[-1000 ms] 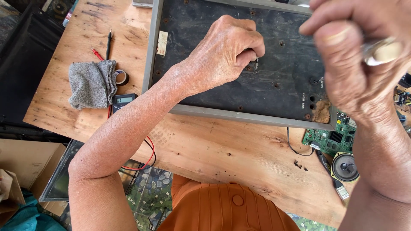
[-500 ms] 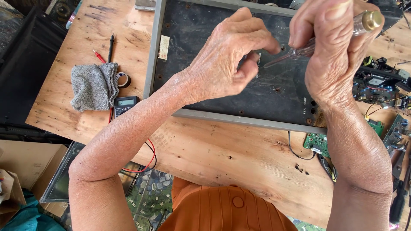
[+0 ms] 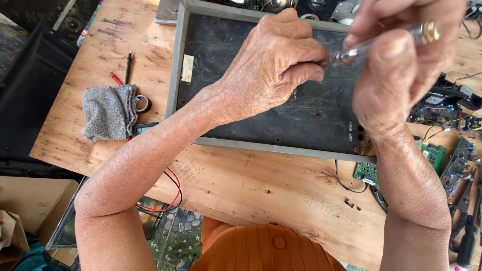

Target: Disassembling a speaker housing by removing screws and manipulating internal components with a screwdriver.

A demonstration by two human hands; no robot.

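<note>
A dark, dusty metal panel (image 3: 321,113) with a grey frame lies flat on the wooden table. My left hand (image 3: 271,65) hovers over its middle, fingers curled and pinching the shaft of a screwdriver near its tip. My right hand (image 3: 396,65) grips the same screwdriver (image 3: 381,42) by its clear handle with a brass end cap, held slanting down to the left. The tip itself is hidden behind my left fingers.
A grey cloth (image 3: 108,113), a tape roll (image 3: 144,104) and red and black probes (image 3: 123,73) lie left of the panel. Green circuit boards (image 3: 432,155), wires and hand tools (image 3: 467,226) crowd the right edge. Cardboard boxes (image 3: 25,216) stand below the table (image 3: 251,185).
My right hand has brought the screwdriver from the far right in toward my left hand, which now pinches its shaft over the panel. The view has shifted slightly.
</note>
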